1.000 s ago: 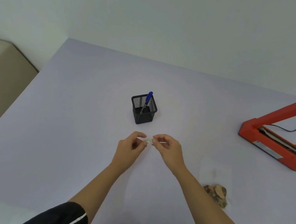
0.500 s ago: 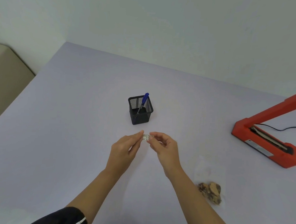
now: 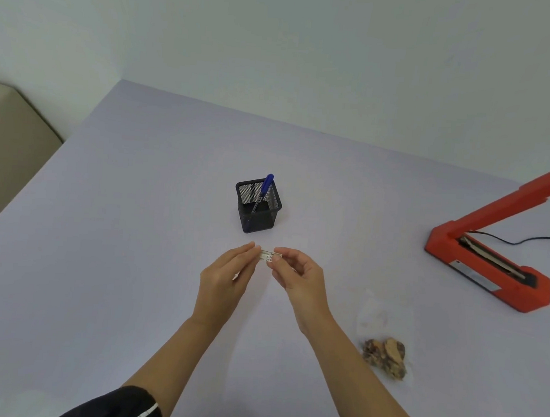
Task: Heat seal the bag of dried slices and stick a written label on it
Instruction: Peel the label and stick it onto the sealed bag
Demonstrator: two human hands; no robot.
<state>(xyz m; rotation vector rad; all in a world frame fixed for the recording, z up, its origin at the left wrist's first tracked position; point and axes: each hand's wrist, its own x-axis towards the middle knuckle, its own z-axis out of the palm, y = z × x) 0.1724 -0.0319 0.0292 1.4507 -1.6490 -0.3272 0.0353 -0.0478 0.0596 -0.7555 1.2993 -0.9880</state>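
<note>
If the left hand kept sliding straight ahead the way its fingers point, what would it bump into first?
The left hand points up and slightly right, so beyond the small label pinched at its fingertips it would probably meet the black mesh pen holder. Depth is hard to judge; it might pass above it.

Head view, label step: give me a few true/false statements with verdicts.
1. Both hands hold the small label between them. True.
2. The pen lies flat on the table. False: it stands in the black mesh holder.
3. The heat sealer arm is raised. True.
4. The bag of dried slices sits inside the sealer. False: it lies on the table, near the right forearm.
5. The left hand touches the holder. False: it is apart from it.
</note>
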